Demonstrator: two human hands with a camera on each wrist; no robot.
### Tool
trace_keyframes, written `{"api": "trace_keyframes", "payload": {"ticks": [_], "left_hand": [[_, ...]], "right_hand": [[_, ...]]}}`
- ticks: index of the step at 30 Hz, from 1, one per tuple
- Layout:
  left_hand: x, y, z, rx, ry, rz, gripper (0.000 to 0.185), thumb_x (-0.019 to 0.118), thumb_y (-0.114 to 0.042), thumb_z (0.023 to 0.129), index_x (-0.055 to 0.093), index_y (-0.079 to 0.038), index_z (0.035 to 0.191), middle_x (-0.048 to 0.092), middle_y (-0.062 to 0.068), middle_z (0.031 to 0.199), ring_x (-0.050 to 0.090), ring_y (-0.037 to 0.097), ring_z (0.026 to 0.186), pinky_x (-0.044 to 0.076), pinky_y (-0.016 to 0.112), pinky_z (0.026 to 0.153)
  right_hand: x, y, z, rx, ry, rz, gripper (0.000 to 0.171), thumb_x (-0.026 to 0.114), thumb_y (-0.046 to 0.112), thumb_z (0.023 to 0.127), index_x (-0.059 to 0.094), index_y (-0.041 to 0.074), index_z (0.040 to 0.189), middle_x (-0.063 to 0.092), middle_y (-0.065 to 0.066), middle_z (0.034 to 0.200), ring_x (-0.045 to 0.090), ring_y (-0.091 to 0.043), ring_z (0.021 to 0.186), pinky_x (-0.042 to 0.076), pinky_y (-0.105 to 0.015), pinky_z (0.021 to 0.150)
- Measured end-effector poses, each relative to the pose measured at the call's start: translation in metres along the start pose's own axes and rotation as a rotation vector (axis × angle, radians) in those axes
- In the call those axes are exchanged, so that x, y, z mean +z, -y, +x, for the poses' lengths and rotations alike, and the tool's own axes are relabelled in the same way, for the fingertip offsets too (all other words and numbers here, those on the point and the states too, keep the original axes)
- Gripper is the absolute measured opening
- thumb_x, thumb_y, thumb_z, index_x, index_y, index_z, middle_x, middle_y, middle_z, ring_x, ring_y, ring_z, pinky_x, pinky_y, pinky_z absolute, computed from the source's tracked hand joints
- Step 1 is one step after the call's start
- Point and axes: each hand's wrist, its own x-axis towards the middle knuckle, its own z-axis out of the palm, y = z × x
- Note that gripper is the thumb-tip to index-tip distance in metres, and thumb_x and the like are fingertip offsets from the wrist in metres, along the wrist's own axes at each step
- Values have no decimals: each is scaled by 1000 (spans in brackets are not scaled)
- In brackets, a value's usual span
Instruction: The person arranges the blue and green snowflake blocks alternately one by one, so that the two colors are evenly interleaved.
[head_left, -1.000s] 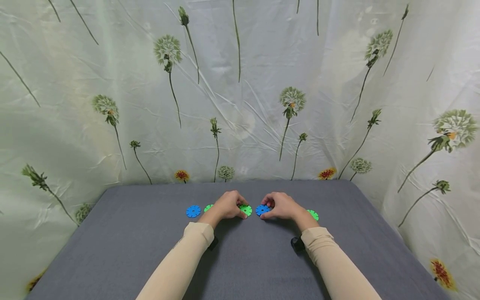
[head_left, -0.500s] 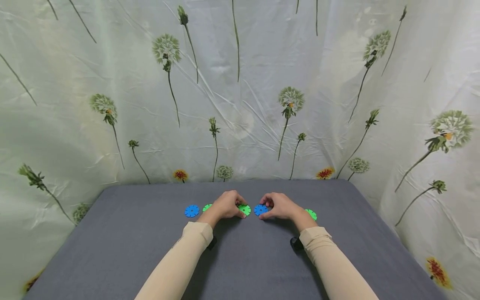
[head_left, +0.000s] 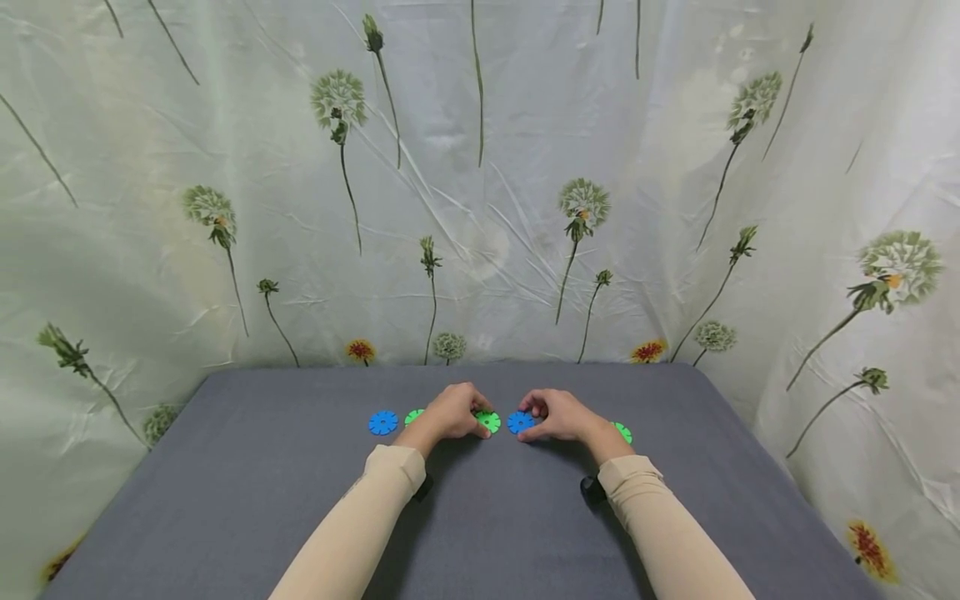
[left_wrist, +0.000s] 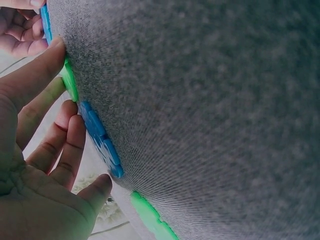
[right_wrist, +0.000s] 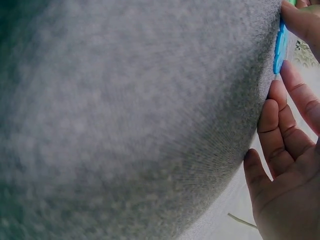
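On the grey table (head_left: 247, 500), in front of the flower-printed curtain (head_left: 525, 167), five notched plastic discs lie in a rough row near the far edge. Positions below are given relative to the central green disc (head_left: 488, 421).

Left hand (head_left: 450, 413): fingers curled over the central green disc, thumb and fingertips pinching its rim. The left wrist view shows the thumb (left_wrist: 30, 82) set against the disc edge.

Right hand (head_left: 558, 414): just right of the central green disc, fingers curled round the near blue disc (head_left: 520, 422), gripping it by the edge. The right wrist view confirms fingertips (right_wrist: 300, 20) on its rim.

Both gripped discs appear to lie flat on the cloth, close together but apart, not interlocked.

Other discs:
- Partly hidden green disc (head_left: 413, 416), just left of the left hand.
- Far blue disc (head_left: 382, 422), further left, untouched.
- Right green disc (head_left: 622, 432), beyond the right wrist, untouched.

Judged progress: early. No two discs are joined; two are grasped, three are untouched.

Containers: none in view; all discs lie directly on the table.
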Motion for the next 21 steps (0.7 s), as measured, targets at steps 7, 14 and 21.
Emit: {"api": "trace_keyframes", "payload": {"ticks": [7, 14, 21], "left_hand": [[0, 0, -1, 2, 4, -7, 38, 88, -28, 78, 78, -22, 115, 72, 5, 119, 65, 24, 113, 54, 43, 95], [-1, -3, -1, -5, 16, -5, 38, 88, -28, 78, 78, -22, 115, 72, 5, 121, 65, 24, 114, 54, 42, 95], [-3, -3, -2, -6, 18, -30, 40, 88, -28, 78, 78, -21, 115, 71, 7, 123, 64, 25, 116, 54, 44, 96]], "right_hand": [[2, -3, 2, 16, 3, 35, 41, 87, 33, 79, 68, 17, 112, 61, 2, 95, 53, -13, 87, 47, -34, 83], [2, -6, 4, 24, 16, 40, 41, 87, 34, 79, 68, 18, 111, 59, 2, 93, 52, -13, 86, 45, -33, 81], [0, -3, 3, 11, 9, 38, 40, 87, 32, 78, 68, 17, 110, 60, 2, 94, 52, -13, 86, 45, -32, 80]]}}
